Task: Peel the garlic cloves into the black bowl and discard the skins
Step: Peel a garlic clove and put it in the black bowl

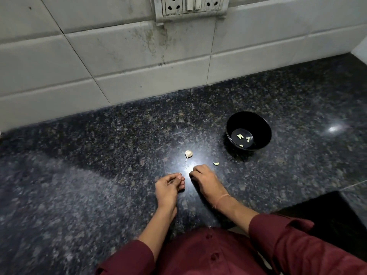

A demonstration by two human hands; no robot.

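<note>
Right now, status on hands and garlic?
Left hand, right hand curled near counter, grip unclear. Peeled cloves in black bowl; unpeeled clove, loose peeled clove outside. Nothing blocking bowl.

Socket (190, 5) cut off at top, fingertips of right grip (205, 180) tucked out of sight, left grip (168, 186) perhaps pinching something too small to tell

1 blk bowl (234, 124), approx 6 peeled cloves (216, 163), 1 unpeeled clove (188, 154), 2 hands (168, 186) (204, 180)
</note>
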